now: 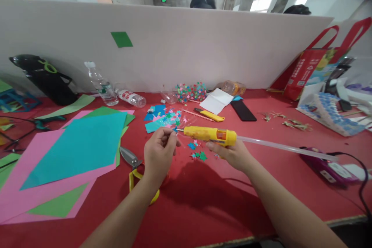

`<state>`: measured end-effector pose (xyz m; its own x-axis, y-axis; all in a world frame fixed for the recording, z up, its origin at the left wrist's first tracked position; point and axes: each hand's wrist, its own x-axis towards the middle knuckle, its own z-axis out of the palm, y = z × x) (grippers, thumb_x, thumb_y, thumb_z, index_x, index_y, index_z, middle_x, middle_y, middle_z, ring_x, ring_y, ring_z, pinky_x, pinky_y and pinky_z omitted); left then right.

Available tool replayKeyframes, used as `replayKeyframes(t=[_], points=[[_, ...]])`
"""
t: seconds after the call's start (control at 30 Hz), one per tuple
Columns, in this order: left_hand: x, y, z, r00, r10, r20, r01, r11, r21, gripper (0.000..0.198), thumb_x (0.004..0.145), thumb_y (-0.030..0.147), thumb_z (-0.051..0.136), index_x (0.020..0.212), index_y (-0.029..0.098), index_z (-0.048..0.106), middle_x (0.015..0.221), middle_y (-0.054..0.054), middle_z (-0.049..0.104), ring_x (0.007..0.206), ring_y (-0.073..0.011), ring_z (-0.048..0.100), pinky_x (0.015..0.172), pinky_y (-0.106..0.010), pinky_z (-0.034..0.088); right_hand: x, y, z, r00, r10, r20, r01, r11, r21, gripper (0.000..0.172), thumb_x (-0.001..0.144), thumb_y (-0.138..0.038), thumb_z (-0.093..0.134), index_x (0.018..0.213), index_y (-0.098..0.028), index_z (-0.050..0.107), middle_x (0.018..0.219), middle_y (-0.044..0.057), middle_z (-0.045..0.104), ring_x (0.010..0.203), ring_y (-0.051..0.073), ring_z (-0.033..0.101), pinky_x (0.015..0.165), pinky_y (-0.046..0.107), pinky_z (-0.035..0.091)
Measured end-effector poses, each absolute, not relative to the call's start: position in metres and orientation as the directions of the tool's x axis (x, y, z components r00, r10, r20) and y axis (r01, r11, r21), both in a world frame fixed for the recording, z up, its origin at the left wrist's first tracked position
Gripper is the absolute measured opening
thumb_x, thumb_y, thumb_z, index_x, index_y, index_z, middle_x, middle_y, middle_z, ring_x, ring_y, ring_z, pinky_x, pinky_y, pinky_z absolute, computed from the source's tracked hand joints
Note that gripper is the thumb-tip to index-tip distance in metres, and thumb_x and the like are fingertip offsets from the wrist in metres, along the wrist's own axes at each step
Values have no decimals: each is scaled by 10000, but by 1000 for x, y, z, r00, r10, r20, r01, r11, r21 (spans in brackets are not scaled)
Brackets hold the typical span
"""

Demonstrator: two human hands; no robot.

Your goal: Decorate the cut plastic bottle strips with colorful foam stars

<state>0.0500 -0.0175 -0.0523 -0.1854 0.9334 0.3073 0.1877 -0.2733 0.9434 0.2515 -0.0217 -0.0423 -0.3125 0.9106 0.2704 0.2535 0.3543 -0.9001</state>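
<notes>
My right hand (232, 153) grips a yellow hot glue gun (210, 135) whose nozzle points left. A long clear glue stick (285, 148) sticks out of its back end. My left hand (159, 151) is closed in a pinch just left of the nozzle tip. A small blue bit shows at its fingertips, too small to tell whether it is held or lies behind. Below and behind the gun, colourful paper stars (200, 156) lie scattered. Partly hidden under my left forearm are yellow-handled scissors (132, 180).
Coloured paper sheets (78, 147) cover the left of the red table. Towards the back are plastic bottles (130, 97), a star-filled clear container (191, 92), a yellow utility knife (209, 115) and a black phone (243, 110). A purple device (328, 168) with a cable sits right.
</notes>
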Motion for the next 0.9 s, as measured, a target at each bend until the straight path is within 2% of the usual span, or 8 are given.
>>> replayKeyframes(t=[0.1, 0.23, 0.4, 0.63, 0.77, 0.9], points=[[52, -19, -51, -172, 938, 301, 177, -271, 946, 72, 822, 213, 552, 751, 201, 549, 556, 53, 625, 388, -52, 471, 373, -152, 371, 252, -23, -41, -308, 906, 290, 335, 389, -858, 277, 834, -434, 615, 869, -167, 678, 739, 22, 617, 629, 130, 540, 539, 221, 445], [53, -19, -49, -180, 937, 299, 188, -266, 946, 83, 823, 194, 547, 740, 198, 552, 557, 52, 635, 384, -50, 471, 374, -150, 378, 251, -23, -40, -324, 902, 287, 328, 392, -860, 271, 839, -436, 603, 860, -176, 673, 749, 24, 633, 660, 152, 573, 573, 238, 468], [52, -19, -48, -181, 937, 299, 202, -262, 944, 104, 831, 201, 545, 727, 200, 547, 560, 52, 639, 389, -51, 477, 369, -149, 375, 250, -21, -39, -301, 907, 294, 341, 390, -855, 276, 825, -434, 610, 832, -166, 674, 707, 20, 625, 599, 139, 553, 515, 227, 444], [52, -19, -51, -185, 940, 286, 201, -249, 947, 109, 827, 195, 549, 719, 201, 549, 559, 54, 632, 389, -50, 466, 372, -152, 370, 249, -22, -41, -278, 907, 315, 408, 409, -816, 276, 806, -445, 624, 762, -176, 662, 697, 29, 618, 600, 151, 556, 528, 248, 446], [52, -19, -50, -178, 944, 279, 190, -245, 951, 105, 829, 198, 547, 725, 203, 547, 566, 52, 634, 393, -50, 462, 377, -154, 369, 250, -23, -42, -252, 924, 287, 409, 370, -834, 279, 786, -468, 649, 758, -191, 654, 690, 34, 621, 580, 161, 551, 504, 260, 430], [52, -19, -51, -177, 942, 284, 191, -250, 949, 103, 829, 203, 544, 726, 204, 550, 574, 46, 641, 391, -52, 464, 371, -155, 361, 251, -22, -43, -269, 926, 267, 398, 359, -844, 283, 787, -485, 651, 784, -202, 663, 765, 55, 656, 675, 206, 602, 597, 305, 481]])
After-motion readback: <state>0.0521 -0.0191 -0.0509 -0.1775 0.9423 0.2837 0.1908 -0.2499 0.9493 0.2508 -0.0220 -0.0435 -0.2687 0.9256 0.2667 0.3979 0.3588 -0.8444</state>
